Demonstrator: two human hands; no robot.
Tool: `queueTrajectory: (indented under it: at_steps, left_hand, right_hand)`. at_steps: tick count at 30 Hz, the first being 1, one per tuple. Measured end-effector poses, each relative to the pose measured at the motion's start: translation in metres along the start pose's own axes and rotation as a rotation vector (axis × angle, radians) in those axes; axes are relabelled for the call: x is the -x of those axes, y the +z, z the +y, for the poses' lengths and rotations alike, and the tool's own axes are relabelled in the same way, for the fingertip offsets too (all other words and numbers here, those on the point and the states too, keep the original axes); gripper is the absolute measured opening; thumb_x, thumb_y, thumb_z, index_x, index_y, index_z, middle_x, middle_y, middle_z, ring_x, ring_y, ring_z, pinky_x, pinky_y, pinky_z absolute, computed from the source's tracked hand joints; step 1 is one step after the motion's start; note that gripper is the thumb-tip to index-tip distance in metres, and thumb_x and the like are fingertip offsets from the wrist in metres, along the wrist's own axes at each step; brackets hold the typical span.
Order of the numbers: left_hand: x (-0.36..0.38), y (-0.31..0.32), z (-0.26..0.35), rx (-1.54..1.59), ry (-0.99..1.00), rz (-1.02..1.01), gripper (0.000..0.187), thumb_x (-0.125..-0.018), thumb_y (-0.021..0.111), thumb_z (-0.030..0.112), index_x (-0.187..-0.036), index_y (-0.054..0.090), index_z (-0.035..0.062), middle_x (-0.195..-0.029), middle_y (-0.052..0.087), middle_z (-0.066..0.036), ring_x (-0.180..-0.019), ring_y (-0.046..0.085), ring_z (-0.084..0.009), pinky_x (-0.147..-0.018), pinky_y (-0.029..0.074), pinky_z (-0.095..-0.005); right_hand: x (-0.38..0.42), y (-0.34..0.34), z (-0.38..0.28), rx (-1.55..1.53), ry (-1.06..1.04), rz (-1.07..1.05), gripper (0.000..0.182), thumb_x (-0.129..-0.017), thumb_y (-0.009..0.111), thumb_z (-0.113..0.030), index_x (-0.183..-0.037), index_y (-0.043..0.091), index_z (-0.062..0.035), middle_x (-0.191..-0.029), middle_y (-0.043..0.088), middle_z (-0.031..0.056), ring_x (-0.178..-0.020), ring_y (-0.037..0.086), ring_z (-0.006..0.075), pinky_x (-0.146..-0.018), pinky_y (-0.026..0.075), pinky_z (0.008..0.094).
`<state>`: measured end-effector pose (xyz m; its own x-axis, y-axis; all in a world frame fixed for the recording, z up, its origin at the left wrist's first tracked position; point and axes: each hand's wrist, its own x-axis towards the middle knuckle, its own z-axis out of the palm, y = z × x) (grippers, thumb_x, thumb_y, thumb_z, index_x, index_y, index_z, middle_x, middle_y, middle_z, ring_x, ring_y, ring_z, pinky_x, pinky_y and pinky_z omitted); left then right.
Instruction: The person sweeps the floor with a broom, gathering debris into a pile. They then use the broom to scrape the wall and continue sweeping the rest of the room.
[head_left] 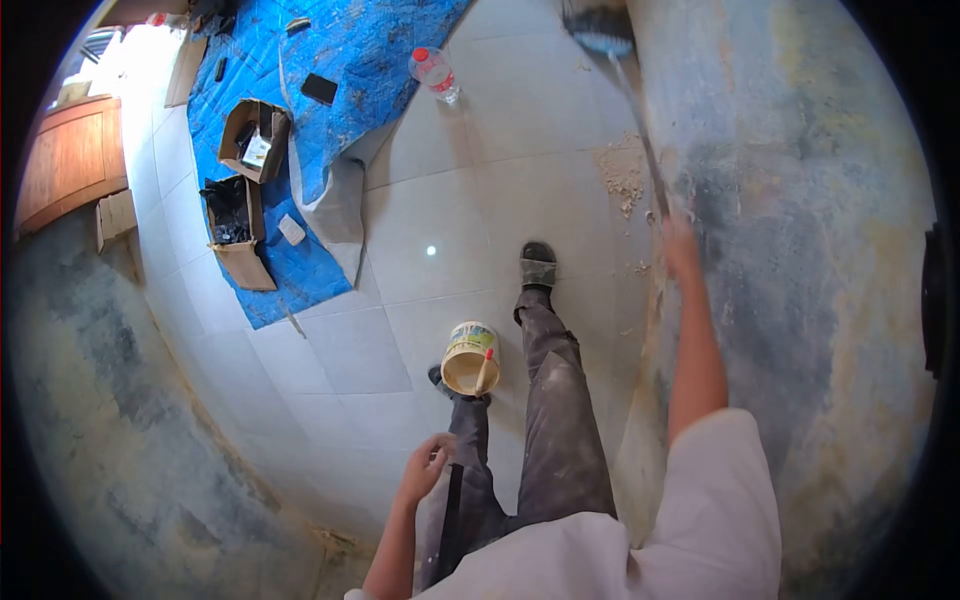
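My right hand point(682, 250) is wrapped round the handle of a broom point(640, 125), stretched out along the right wall. The broom head, pale blue with dark bristles, rests by the wall at the top and is blurred. Pale crumbled debris point(622, 172) lies on the tiles beside the handle. My left hand point(430, 460) hangs near my left thigh, fingers loosely bent and apart, with nothing visible in it. Ahead of it stands a white bucket point(470, 335) against my left foot. A tool with a wooden, red-tipped handle point(486, 370) leans in the bucket; its other end is hidden.
A blue tarp point(350, 50) with a folded edge covers the upper left floor. On it are two cardboard boxes point(255, 140), a dark phone-like slab point(319, 89) and a white block point(291, 230). A red-capped bottle point(433, 72) stands beside it. Stained walls flank both sides.
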<state>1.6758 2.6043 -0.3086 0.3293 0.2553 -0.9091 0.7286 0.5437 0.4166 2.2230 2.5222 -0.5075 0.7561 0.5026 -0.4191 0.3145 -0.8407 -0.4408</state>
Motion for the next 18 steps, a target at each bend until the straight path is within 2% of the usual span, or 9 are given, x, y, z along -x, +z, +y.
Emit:
queueTrajectory:
  at_steps: [1,2,3,6,8,9,10,14,18]
  left_hand:
    - [-0.002,-0.007,-0.014,-0.004,0.013,-0.003,0.023,-0.09,0.047,0.012,-0.109,0.055,0.0011,-0.096,0.063,-0.011,-0.093,0.061,-0.0197,-0.084,0.046,-0.0317]
    - [-0.003,-0.014,-0.027,-0.099,0.019,-0.005,0.023,-0.089,0.048,0.012,-0.109,0.056,0.0017,-0.097,0.063,-0.012,-0.091,0.061,-0.0207,-0.082,0.047,-0.0325]
    - [-0.004,-0.021,-0.037,-0.193,0.028,-0.006,0.023,-0.089,0.048,0.012,-0.108,0.056,0.0022,-0.097,0.063,-0.013,-0.09,0.062,-0.0216,-0.08,0.049,-0.0332]
    - [0.009,-0.035,-0.047,-0.269,0.084,-0.033,0.023,-0.088,0.048,0.012,-0.108,0.057,0.0026,-0.094,0.063,-0.014,-0.087,0.062,-0.0206,-0.078,0.049,-0.0331]
    - [0.019,-0.044,-0.049,-0.286,0.09,-0.047,0.024,-0.088,0.048,0.012,-0.108,0.057,0.002,-0.093,0.063,-0.012,-0.086,0.061,-0.0176,-0.08,0.048,-0.032]
    - [0.025,-0.049,-0.05,-0.31,0.092,-0.041,0.023,-0.088,0.049,0.012,-0.107,0.057,0.0026,-0.094,0.063,-0.013,-0.087,0.062,-0.0205,-0.079,0.049,-0.0329]
    - [0.027,-0.053,-0.052,-0.332,0.096,-0.032,0.022,-0.088,0.05,0.012,-0.107,0.057,0.0032,-0.094,0.063,-0.015,-0.087,0.063,-0.0233,-0.077,0.05,-0.0338]
    - [0.034,-0.066,-0.065,-0.279,0.027,0.039,0.023,-0.086,0.049,0.01,-0.107,0.057,0.0038,-0.087,0.063,-0.013,-0.085,0.063,-0.0216,-0.077,0.049,-0.0324]
    - [0.016,-0.054,-0.077,-0.265,-0.04,0.049,0.024,-0.086,0.049,0.01,-0.107,0.057,0.0037,-0.086,0.063,-0.013,-0.084,0.063,-0.0215,-0.078,0.049,-0.0324]
  right_hand:
    - [0.063,-0.013,-0.03,-0.164,0.257,-0.039,0.046,-0.09,0.046,-0.038,-0.116,0.054,-0.0004,-0.11,0.056,0.0262,-0.107,0.052,0.039,-0.091,0.04,0.0406]
    - [0.111,-0.008,-0.01,-0.102,0.24,-0.083,0.049,-0.09,0.045,-0.041,-0.119,0.053,-0.001,-0.115,0.054,0.0262,-0.112,0.049,0.0388,-0.094,0.037,0.0398]
    - [0.163,-0.01,-0.012,-0.095,0.451,-0.159,0.052,-0.09,0.045,-0.042,-0.121,0.051,-0.0006,-0.121,0.05,0.0256,-0.114,0.047,0.0369,-0.095,0.037,0.0392]
    - [0.317,-0.002,0.0,-0.078,0.532,-0.19,0.048,-0.091,0.045,-0.036,-0.121,0.05,0.0004,-0.12,0.051,0.0249,-0.115,0.047,0.0357,-0.096,0.035,0.0379]
    - [0.401,0.007,0.022,-0.046,0.303,-0.062,0.037,-0.091,0.046,-0.025,-0.114,0.054,0.0032,-0.083,0.061,0.0193,-0.076,0.058,0.0299,-0.072,0.044,0.0355]
    - [0.427,-0.003,0.012,-0.067,0.43,-0.091,0.036,-0.091,0.046,-0.023,-0.114,0.054,0.0046,-0.093,0.061,0.0213,-0.087,0.059,0.0317,-0.078,0.044,0.0351]
    - [0.441,-0.013,-0.005,-0.088,0.551,-0.121,0.036,-0.091,0.046,-0.021,-0.114,0.054,0.0061,-0.104,0.061,0.0232,-0.098,0.059,0.0335,-0.084,0.044,0.0347]
    - [0.448,-0.016,-0.018,-0.183,0.549,0.01,0.035,-0.091,0.047,-0.019,-0.11,0.055,0.009,-0.1,0.062,0.0235,-0.095,0.061,0.0316,-0.083,0.044,0.0339]
    - [0.304,-0.04,-0.066,-0.262,0.217,0.17,0.04,-0.091,0.05,-0.019,-0.119,0.048,0.0086,-0.114,0.057,0.0214,-0.105,0.056,0.0292,-0.087,0.042,0.0339]
